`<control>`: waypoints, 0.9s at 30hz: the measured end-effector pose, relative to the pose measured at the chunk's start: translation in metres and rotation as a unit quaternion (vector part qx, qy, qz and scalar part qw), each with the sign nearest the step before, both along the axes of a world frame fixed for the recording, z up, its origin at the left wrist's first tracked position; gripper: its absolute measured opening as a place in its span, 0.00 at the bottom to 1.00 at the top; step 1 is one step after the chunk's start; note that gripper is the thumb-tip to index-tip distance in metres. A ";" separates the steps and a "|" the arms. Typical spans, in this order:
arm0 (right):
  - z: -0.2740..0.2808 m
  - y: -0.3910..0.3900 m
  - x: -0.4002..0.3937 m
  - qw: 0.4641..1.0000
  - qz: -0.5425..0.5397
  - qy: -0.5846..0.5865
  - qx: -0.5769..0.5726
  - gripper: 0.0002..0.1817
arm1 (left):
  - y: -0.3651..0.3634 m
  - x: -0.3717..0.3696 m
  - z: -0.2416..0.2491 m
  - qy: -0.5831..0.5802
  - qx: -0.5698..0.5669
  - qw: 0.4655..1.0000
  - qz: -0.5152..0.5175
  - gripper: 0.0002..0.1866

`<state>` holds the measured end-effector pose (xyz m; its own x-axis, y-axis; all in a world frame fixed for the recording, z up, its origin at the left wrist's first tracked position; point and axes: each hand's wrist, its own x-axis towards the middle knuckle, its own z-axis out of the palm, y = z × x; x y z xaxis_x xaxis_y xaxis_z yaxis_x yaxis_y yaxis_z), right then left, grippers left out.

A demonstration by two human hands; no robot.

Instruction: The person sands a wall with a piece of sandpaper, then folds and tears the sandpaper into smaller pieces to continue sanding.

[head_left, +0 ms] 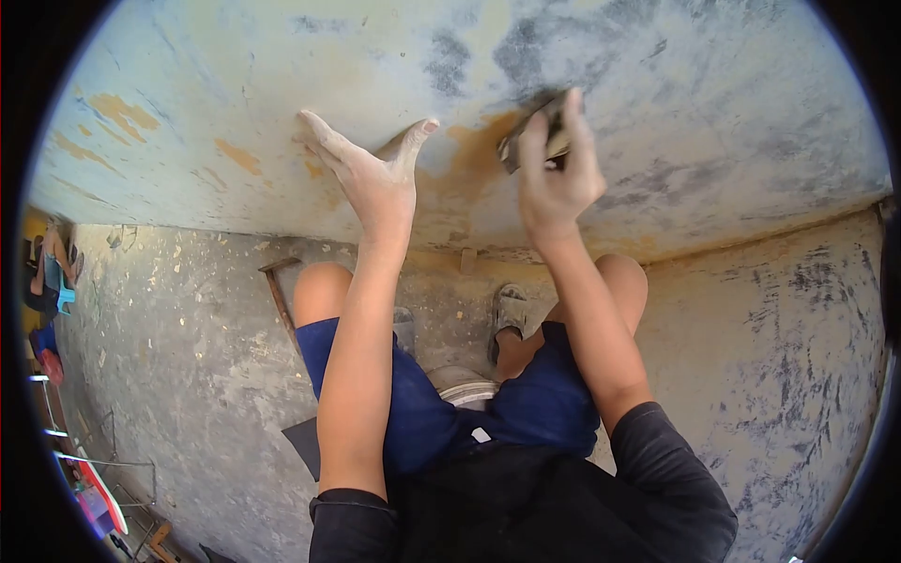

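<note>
My left hand [375, 183] rests against the pale, patchy wall [235, 84], its thumb and fingers spread and whitened with dust. To the right, my right hand [563, 174] grips a sanding block [511, 148], dark on the outside with a light part showing inside, and holds it to the wall. The hand and block are slightly blurred, and my fingers hide much of the block. Orange-brown patches [469, 150] mark the wall between my hands, with dark grey smudges above and to the right.
A hammer-like tool [280, 291] lies on the speckled floor [206, 357] left of my knee. I sit on what looks like an upturned bucket [465, 387]. A dark flat sheet [305, 446] is by my left thigh. Another person [52, 263] and clutter are at the far left.
</note>
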<state>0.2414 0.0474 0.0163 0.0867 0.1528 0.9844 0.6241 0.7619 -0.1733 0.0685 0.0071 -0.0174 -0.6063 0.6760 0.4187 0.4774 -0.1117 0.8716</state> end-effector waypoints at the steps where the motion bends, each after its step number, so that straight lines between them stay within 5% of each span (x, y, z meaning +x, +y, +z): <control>1: 0.001 -0.003 0.000 1.000 -0.014 0.003 -0.018 0.30 | 0.000 0.000 -0.001 0.000 -0.004 1.000 -0.001 0.81; 5: -0.085 -0.018 0.009 0.961 0.081 -0.219 -0.146 0.33 | 0.001 0.000 0.002 0.001 0.011 1.000 -0.003 0.81; 12: -0.005 0.002 -0.003 0.999 0.004 -0.040 0.012 0.32 | 0.000 -0.002 0.004 -0.001 0.024 1.000 -0.012 0.81; 17: -0.068 -0.018 0.004 0.968 0.059 -0.189 -0.153 0.27 | 0.001 -0.003 -0.006 0.009 0.023 0.999 -0.021 0.84; 27: -0.063 -0.011 -0.007 0.979 0.050 -0.181 -0.076 0.32 | 0.000 -0.004 -0.008 0.054 -0.016 0.998 -0.020 0.85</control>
<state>0.2345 0.0368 -0.0469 -0.2866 0.2905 0.9129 0.5886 0.8053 -0.0714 0.0646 0.0074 -0.0259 -0.5311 0.7129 0.4579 0.5637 -0.1063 0.8191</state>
